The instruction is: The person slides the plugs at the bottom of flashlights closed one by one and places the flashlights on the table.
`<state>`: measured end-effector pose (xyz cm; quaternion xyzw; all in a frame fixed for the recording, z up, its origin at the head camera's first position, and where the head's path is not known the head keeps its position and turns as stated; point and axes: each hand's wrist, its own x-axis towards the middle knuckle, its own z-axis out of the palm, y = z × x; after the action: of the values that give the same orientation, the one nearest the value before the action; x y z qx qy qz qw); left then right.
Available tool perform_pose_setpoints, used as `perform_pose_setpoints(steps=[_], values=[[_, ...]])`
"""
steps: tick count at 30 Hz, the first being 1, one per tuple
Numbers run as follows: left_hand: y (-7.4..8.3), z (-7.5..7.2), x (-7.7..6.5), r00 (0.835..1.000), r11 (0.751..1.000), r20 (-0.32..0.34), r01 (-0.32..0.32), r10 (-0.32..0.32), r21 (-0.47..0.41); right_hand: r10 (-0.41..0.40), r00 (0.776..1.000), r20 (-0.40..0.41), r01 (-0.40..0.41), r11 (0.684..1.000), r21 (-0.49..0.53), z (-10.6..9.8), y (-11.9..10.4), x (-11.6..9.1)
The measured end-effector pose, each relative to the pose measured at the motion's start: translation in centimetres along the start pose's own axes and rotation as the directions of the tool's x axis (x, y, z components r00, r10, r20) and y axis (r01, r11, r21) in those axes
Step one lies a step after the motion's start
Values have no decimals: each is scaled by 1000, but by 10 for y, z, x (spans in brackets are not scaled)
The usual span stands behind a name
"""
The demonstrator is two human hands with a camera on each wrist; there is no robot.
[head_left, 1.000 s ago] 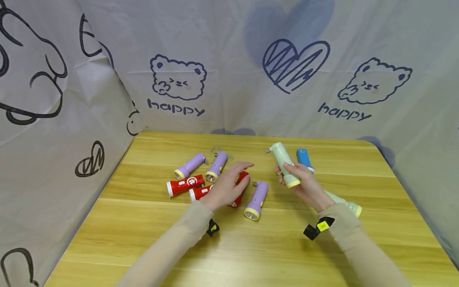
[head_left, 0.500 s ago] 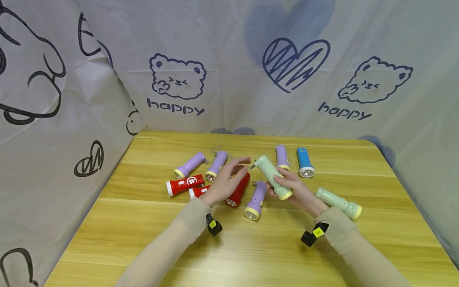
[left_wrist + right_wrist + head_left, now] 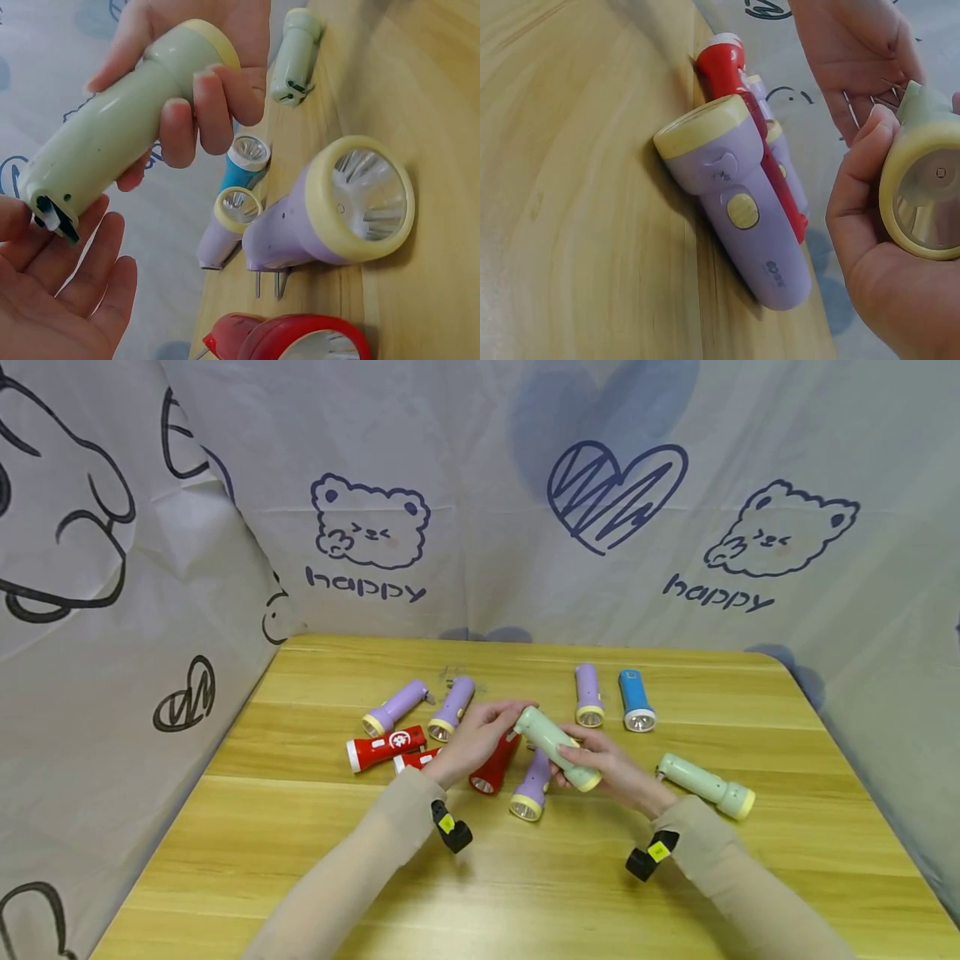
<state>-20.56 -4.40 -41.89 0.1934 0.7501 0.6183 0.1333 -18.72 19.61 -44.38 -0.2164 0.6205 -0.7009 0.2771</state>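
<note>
Green flashlight (image 3: 551, 743) shifted — touching left hand (image 3: 477, 739), table edge (image 3: 675, 654) beyond

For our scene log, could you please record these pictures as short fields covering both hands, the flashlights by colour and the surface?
Right hand: grips a green flashlight, held above the table
Left hand: at that flashlight's tail end; contact unclear
Purple flashlights: four, lying down
Red flashlights: three, lying down
Blue flashlight: one, near the far edge
Second green flashlight: lying at right
Surface: wood-grain table
</note>
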Motion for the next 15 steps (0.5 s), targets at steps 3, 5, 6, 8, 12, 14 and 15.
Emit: perform_pose_setpoints(steps=[3,5,6,8,12,14,15], values=[[-1,0,0,1000,1000,6,19,-19,-5,-1,999,-32,-1,998,-56,0,1,1],[-1,0,-1,999,999,4,41,-41,-5,-5,998,-59,-2,994,-114,1,2,1],[-1,0,-1,999,999,0,54,-54,-6,-10,997,-75,-1,989,-147,1,2,1],[-1,0,-1,996,996,-7,87,-87,-19,-18,994,-108,-5,978,-207,1,3,1],[-1,0,-1,993,992,-12,114,-115,-53,-49,986,-160,0,957,-291,2,3,1],[0,1,-1,992,990,-13,121,-122,-70,-66,982,-176,7,949,-315,2,4,1],[0,1,-1,992,988,-11,125,-126,-86,-78,980,-182,14,945,-327,2,4,1]])
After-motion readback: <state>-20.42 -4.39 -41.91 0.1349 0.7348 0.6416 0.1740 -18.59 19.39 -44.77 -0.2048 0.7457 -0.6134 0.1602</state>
